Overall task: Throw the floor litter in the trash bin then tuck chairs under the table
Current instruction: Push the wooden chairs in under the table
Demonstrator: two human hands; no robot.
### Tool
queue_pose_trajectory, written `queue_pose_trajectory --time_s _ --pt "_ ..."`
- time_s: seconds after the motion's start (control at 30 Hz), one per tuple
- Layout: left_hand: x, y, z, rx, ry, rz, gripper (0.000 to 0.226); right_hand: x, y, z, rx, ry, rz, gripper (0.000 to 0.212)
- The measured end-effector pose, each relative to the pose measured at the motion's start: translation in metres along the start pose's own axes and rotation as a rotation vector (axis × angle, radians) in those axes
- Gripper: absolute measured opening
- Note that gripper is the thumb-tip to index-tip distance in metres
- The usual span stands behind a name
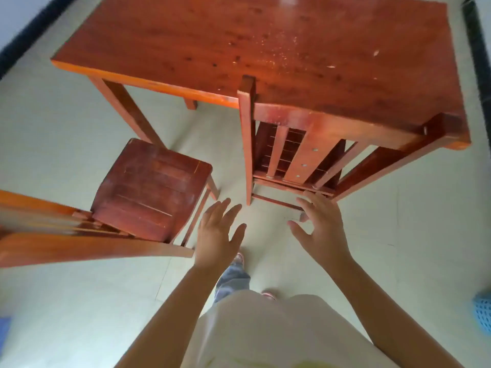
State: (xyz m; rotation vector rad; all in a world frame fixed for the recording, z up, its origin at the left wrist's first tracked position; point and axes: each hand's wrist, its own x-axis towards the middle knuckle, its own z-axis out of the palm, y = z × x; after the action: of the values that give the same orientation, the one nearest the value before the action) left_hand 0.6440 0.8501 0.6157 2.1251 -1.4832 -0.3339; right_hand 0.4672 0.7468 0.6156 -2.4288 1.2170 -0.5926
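Observation:
A reddish wooden table point(186, 46) fills the top of the head view. One wooden chair point(329, 131) stands pushed in at the table's near right corner, its slatted back facing me. A second wooden chair point(151, 189) stands out on the floor at the left, its seat bare and its backrest at the left edge. My left hand point(218, 235) hovers open beside that chair's seat corner, holding nothing. My right hand point(318, 227) is open with fingers spread, just below the tucked chair's back, apart from it.
Pale tiled floor point(79, 301) surrounds the furniture. A blue perforated plastic bin point(482, 314) shows at the right edge. A dark skirting strip point(478, 62) runs along the walls. Crumbs speckle the tabletop. My feet and trouser legs are below the hands.

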Motion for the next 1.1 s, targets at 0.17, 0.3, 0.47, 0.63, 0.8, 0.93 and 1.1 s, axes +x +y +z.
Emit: queue_pose_trajectory --time_s 0.17,0.3,0.47,0.63,0.8,0.93,1.1 --pt "-0.128 -0.032 -0.02 0.013 0.054 -0.354 0.036 -0.04 -0.024 0.022 0.05 -0.222 -0.199 0.049" --pt "-0.209 -0.056 -0.045 0.002 0.153 -0.601 0.047 -0.056 -0.085 0.052 0.11 -0.303 -0.375 0.048" --pt "-0.29 -0.101 -0.082 -0.026 0.322 -0.84 0.052 -0.082 -0.196 0.107 0.193 -0.428 -0.596 0.046" --pt "-0.366 -0.165 -0.133 0.013 0.389 -0.946 0.052 -0.122 -0.302 0.172 0.242 -0.537 -0.733 0.044" --pt "-0.416 -0.234 -0.187 0.088 0.363 -0.967 0.052 -0.151 -0.371 0.211 0.221 -0.571 -0.724 0.045" --pt "-0.421 -0.293 -0.217 0.067 0.352 -0.958 0.055 -0.137 -0.398 0.232 0.175 -0.538 -0.624 0.047" --pt "-0.391 -0.368 -0.252 0.044 0.298 -0.87 0.058 -0.091 -0.452 0.265 0.144 -0.44 -0.579 0.049"
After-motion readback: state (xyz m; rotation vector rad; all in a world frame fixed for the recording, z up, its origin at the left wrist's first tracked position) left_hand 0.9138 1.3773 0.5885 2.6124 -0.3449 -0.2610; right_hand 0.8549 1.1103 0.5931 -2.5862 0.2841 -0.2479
